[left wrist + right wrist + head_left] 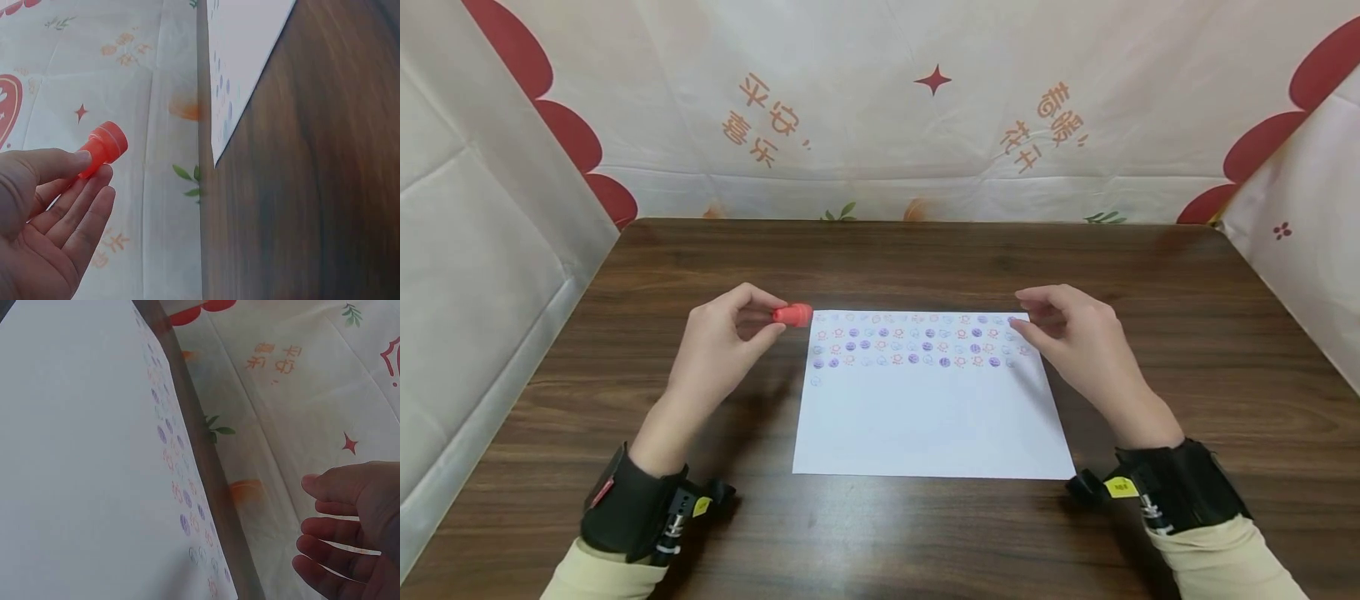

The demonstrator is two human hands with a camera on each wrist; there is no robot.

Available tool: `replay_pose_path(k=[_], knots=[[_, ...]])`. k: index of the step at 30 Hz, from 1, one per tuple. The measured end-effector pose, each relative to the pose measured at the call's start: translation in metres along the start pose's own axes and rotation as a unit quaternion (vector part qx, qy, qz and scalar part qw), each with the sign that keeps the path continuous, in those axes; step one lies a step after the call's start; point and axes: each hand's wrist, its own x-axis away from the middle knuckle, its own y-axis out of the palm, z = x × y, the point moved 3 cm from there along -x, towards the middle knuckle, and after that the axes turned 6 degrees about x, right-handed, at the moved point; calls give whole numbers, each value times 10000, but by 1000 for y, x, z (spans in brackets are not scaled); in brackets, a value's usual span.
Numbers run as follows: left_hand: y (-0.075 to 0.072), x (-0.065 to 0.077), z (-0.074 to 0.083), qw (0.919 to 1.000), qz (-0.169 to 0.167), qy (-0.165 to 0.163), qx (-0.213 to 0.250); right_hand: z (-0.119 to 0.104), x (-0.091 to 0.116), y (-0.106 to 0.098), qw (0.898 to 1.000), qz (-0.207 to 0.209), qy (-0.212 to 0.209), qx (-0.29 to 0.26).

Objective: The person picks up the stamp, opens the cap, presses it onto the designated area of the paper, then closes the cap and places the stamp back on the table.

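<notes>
Between thumb and fingertips my left hand (pixel 722 337) pinches a small red stamp (pixel 793 314), held near the top left corner of a white sheet of paper (pixel 925 425). In the left wrist view the stamp (pixel 105 149) tilts up, its wide end pointing away from the hand (pixel 53 212). Rows of small purple, red and blue printed marks run across the paper's upper part, with one faint blue mark starting a lower row. Over the sheet's upper right edge hovers my right hand (pixel 1075 342). Its fingers (pixel 331 531) are relaxed and hold nothing.
The paper lies on a dark brown wooden table (pixel 925 533). A pale printed cloth (pixel 880 108) hangs behind the table's back edge, and more cloth hangs at both sides. Each wrist carries a black strap (pixel 632 504) with a camera mount.
</notes>
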Motion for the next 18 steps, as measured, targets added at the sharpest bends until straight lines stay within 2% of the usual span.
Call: replay_pose_path(k=[18], knots=[[37, -6, 19, 9990, -180, -39, 408, -28, -10, 15, 9995, -156, -55, -258]])
